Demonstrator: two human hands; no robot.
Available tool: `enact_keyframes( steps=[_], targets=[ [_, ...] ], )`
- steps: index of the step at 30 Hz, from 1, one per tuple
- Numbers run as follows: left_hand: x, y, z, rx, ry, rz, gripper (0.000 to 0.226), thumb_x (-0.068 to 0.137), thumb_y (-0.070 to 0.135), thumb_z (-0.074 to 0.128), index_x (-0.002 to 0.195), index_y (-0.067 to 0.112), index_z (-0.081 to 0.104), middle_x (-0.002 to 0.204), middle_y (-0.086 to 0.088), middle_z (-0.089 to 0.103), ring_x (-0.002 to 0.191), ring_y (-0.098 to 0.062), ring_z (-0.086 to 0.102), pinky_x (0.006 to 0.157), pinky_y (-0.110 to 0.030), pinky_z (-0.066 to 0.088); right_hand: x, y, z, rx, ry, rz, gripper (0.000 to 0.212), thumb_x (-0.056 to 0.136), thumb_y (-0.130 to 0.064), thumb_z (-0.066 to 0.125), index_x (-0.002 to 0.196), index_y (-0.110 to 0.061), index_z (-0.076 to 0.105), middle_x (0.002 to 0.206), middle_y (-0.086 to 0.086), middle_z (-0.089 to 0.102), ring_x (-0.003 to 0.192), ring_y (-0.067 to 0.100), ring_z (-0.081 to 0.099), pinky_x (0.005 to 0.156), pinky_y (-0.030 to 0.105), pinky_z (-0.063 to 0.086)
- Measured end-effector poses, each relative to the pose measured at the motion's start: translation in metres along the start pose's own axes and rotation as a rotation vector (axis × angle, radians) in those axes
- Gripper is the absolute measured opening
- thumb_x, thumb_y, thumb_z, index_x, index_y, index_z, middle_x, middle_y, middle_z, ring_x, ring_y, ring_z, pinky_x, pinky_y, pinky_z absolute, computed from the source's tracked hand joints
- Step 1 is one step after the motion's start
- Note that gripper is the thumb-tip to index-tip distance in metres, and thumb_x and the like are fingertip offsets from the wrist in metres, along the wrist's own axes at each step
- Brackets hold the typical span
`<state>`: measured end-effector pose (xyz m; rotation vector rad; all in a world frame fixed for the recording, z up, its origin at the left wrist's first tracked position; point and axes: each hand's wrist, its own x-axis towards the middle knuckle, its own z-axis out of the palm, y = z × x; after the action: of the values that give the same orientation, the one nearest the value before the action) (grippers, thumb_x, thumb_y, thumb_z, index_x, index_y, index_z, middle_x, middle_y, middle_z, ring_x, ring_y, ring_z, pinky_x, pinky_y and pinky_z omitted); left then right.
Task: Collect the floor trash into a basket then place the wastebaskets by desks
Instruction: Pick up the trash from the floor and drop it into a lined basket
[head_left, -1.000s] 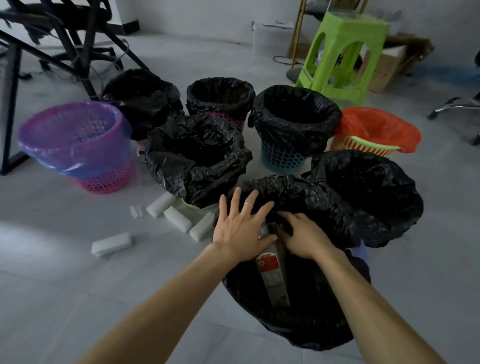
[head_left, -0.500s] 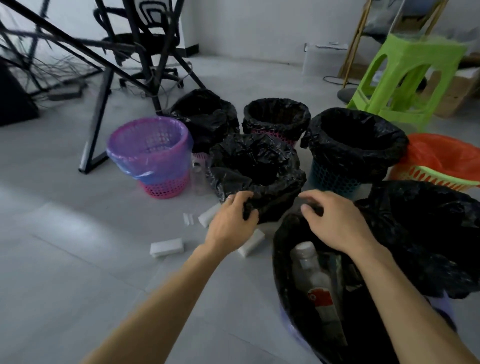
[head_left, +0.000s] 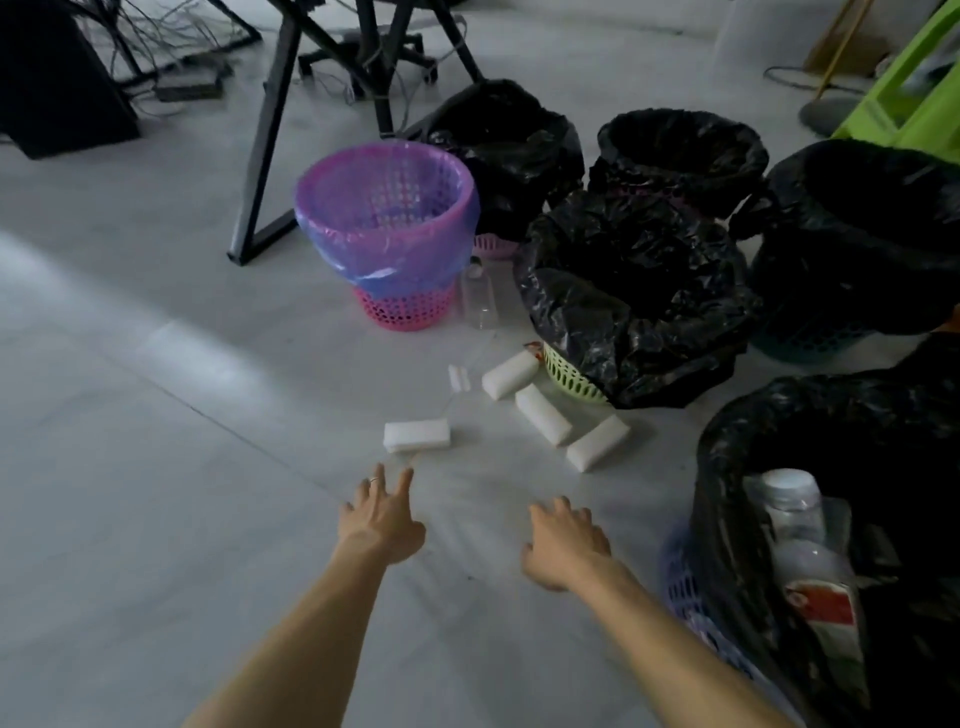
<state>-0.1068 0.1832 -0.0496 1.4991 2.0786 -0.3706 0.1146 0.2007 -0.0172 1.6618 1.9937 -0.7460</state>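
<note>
Several white foam blocks lie on the grey floor: one (head_left: 416, 435) just beyond my left hand, three more (head_left: 509, 375) (head_left: 543, 421) (head_left: 597, 443) beside a green basket with a black liner (head_left: 631, 299). My left hand (head_left: 382, 519) reaches out with fingers spread, a short way from the nearest block, holding nothing. My right hand (head_left: 563, 540) hovers over the floor, fingers relaxed and empty. At the right edge a black-lined basket (head_left: 737, 587) holds a plastic bottle with a red label (head_left: 805, 561). An empty clear bottle (head_left: 479, 296) lies by the pink basket with a purple liner (head_left: 387, 228).
More black-lined baskets (head_left: 511, 150) (head_left: 680, 156) (head_left: 862, 234) cluster at the back right. Black desk legs (head_left: 265, 130) and a chair base (head_left: 363, 52) with cables stand behind the pink basket. A green stool (head_left: 914, 98) is at the top right.
Both hands have let go of the black liners and moved down and left over the floor toward the white blocks. The view has swung left and down.
</note>
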Motion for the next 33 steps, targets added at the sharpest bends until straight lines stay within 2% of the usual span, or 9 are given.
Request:
enact_keyframes(
  steps=[5,10,13,15,18,21,28,31,33],
  targets=[
    [0.031,-0.006,0.001,0.079,0.058,0.105,0.084,0.093,0.039,0.051,0.158,0.037,-0.003,0.165,-0.007,-0.020,0.152,-0.035,-0.003,0.121,-0.055,0.013,0.046,0.016,-0.008,0.112,0.102,0.157,0.077,0.091,-0.027,0.052,0.157,-0.030,0.013,0.164,0.012,-0.014,0.142,0.041,0.024,0.109,0.043,0.035],
    [0.069,-0.015,-0.017,0.171,0.073,0.180,0.093,0.091,0.034,0.057,0.156,0.041,-0.009,0.163,-0.002,-0.027,0.152,-0.031,-0.014,0.121,-0.056,0.002,0.089,0.026,-0.026,0.150,0.184,0.222,0.080,0.096,-0.040,0.049,0.159,-0.029,0.001,0.165,0.004,-0.021,0.149,0.046,0.007,0.116,0.049,0.028],
    [0.090,-0.024,-0.027,0.263,0.036,0.232,0.098,0.090,0.032,0.058,0.155,0.041,-0.014,0.165,0.003,-0.019,0.152,-0.026,-0.013,0.120,-0.058,0.000,0.101,0.039,-0.021,0.159,0.088,0.271,0.082,0.097,-0.050,0.047,0.160,-0.027,-0.001,0.166,0.000,-0.019,0.149,0.046,0.005,0.117,0.052,0.023],
    [0.096,-0.026,-0.030,0.274,0.032,0.242,0.095,0.091,0.032,0.058,0.156,0.040,-0.010,0.167,0.004,-0.004,0.153,-0.025,0.000,0.120,-0.056,0.008,0.097,0.041,-0.010,0.135,0.098,0.261,0.082,0.096,-0.050,0.049,0.160,-0.021,0.006,0.166,0.001,-0.014,0.145,0.045,0.018,0.113,0.047,0.030],
    [0.093,-0.021,-0.025,0.240,0.079,0.246,0.080,0.093,0.034,0.056,0.155,0.040,0.005,0.149,-0.003,0.045,0.135,-0.029,0.041,0.106,-0.046,0.035,0.088,0.036,0.008,0.121,0.224,0.249,0.063,0.096,-0.050,0.051,0.142,-0.008,0.045,0.158,0.004,0.007,0.129,0.042,0.037,0.105,0.040,0.040],
    [0.072,-0.007,-0.004,0.133,0.070,0.209,0.067,0.092,0.022,0.054,0.146,0.037,0.018,0.133,-0.007,0.053,0.117,-0.031,0.054,0.088,-0.043,0.046,0.074,0.029,0.023,0.132,0.282,0.253,0.048,0.099,-0.044,0.050,0.126,-0.006,0.061,0.152,0.001,0.020,0.122,0.037,0.042,0.101,0.035,0.043],
    [0.024,0.027,0.028,0.215,-0.068,0.222,0.075,0.088,0.022,0.063,0.149,0.018,0.019,0.130,-0.010,0.050,0.114,-0.034,0.059,0.087,-0.043,0.051,0.034,0.021,0.045,0.168,0.185,0.283,0.049,0.094,-0.024,0.055,0.136,-0.001,0.045,0.145,0.013,0.031,0.116,0.041,0.055,0.096,0.037,0.047],
    [0.021,0.033,0.007,0.142,-0.124,0.148,0.096,0.085,0.036,0.068,0.155,0.013,0.007,0.127,-0.016,0.058,0.114,-0.035,0.060,0.087,-0.040,0.050,0.020,0.013,0.022,0.375,0.113,0.276,0.066,0.088,-0.030,0.062,0.140,-0.004,0.031,0.139,0.017,0.032,0.118,0.043,0.055,0.090,0.037,0.047],
    [0.018,0.040,-0.020,-0.001,-0.091,0.096,0.085,0.088,0.038,0.065,0.150,0.013,0.012,0.128,-0.021,0.057,0.112,-0.039,0.059,0.081,-0.040,0.047,0.007,0.006,-0.012,0.473,0.077,0.217,0.071,0.091,-0.036,0.055,0.145,-0.002,0.023,0.143,0.024,0.037,0.124,0.042,0.051,0.093,0.037,0.043]
  ],
)
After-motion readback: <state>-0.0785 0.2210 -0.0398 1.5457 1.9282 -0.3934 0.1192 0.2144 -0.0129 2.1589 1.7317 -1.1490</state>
